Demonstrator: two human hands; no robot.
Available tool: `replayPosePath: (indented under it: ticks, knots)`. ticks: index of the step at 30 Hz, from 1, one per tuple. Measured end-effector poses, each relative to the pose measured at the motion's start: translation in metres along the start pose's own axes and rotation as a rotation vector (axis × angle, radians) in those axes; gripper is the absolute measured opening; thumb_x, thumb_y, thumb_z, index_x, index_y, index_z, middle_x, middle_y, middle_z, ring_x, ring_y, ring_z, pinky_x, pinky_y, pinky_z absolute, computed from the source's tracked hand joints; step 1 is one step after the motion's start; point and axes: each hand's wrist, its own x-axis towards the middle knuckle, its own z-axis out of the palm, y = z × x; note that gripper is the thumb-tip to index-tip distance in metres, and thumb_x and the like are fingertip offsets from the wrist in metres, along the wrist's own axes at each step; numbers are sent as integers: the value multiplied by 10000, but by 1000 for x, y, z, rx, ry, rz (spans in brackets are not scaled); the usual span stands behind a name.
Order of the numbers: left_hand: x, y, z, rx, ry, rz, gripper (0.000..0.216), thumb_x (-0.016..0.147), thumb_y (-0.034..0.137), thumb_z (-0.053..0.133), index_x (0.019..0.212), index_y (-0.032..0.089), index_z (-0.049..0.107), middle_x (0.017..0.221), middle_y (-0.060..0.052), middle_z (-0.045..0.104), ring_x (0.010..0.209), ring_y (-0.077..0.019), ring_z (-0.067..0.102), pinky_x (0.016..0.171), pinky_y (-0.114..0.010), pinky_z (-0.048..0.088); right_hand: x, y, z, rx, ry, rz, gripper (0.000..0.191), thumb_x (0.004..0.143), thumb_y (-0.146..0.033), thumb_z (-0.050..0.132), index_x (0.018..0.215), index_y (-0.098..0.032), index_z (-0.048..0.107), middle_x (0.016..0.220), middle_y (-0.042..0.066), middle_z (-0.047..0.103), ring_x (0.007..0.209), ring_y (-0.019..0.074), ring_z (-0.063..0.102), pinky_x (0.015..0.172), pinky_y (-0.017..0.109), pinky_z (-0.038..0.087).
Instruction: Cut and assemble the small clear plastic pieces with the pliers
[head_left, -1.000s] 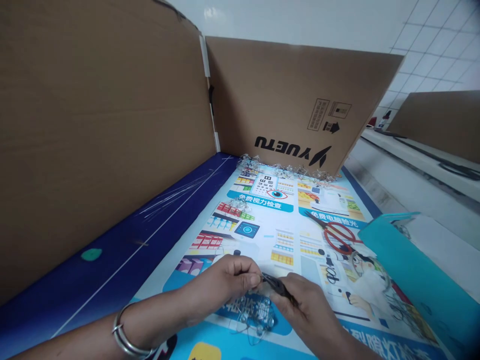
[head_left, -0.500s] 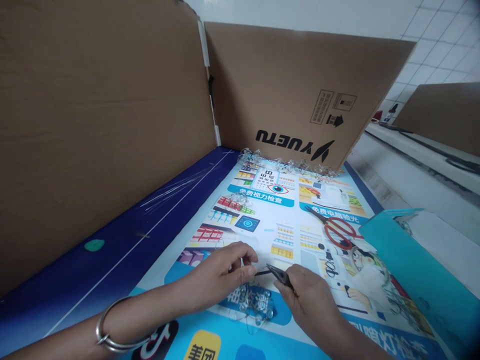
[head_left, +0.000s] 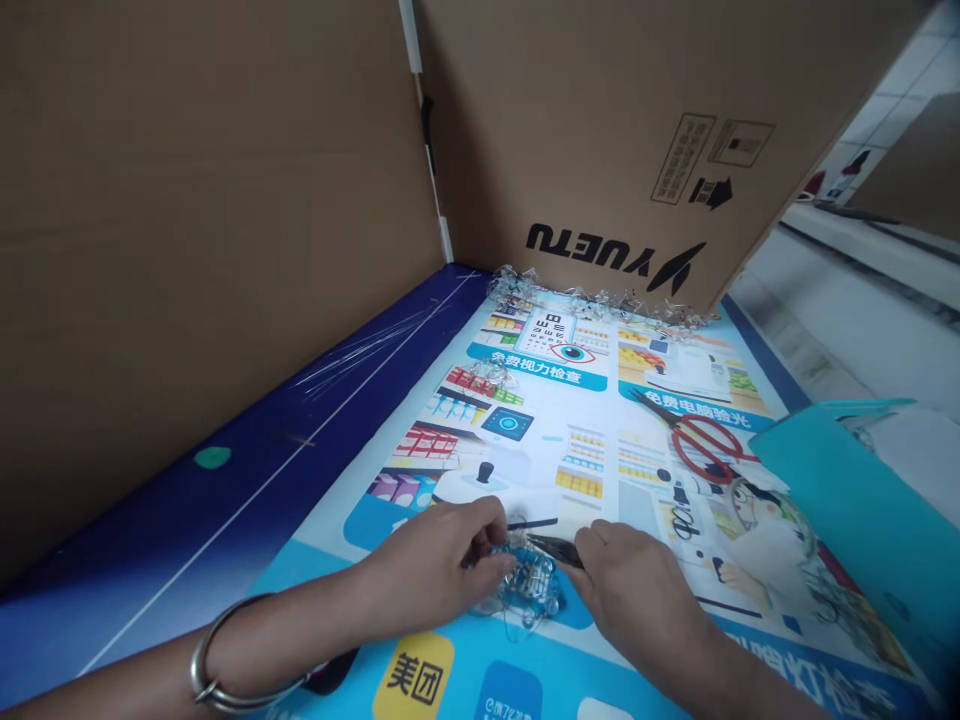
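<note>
A small piece of twisted wire with clear beads (head_left: 534,590) lies on the printed sheet between my hands. My left hand (head_left: 469,555), with a metal bangle on its wrist, pinches the piece at its left edge with thumb and forefinger. The exact spot under the fingertips is partly hidden. In my right hand (head_left: 630,580) is a pair of dark needle-nose pliers (head_left: 559,548), closed in the fist. Their tips point left and reach the wire at the top of the beaded piece. Whether the jaws grip it is too small to tell.
Red-handled scissors (head_left: 705,447) lie to the right, beside a teal box (head_left: 847,480) and loose wire. Bunches of beaded wire (head_left: 600,303) line the foot of the cardboard panel (head_left: 585,130). Another bunch (head_left: 491,375) sits mid-sheet. Thin straight strands (head_left: 360,355) lie left.
My left fingers have come down toward me onto the beaded piece. The pliers have lowered from above it to its top wire. The camera view has tilted down slightly.
</note>
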Motion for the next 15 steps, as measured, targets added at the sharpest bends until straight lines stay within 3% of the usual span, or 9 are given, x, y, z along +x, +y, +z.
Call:
replayPosePath:
  ticks: [15]
  knots:
    - [5, -6, 11, -208, -9, -24, 89, 766, 243, 479, 838, 201, 449, 623, 45, 481, 520, -95, 411, 444, -192, 256, 1, -1, 0, 7, 5, -39, 150, 813, -316, 525, 729, -194, 500, 689, 20, 543, 607, 167, 491, 508, 273, 229]
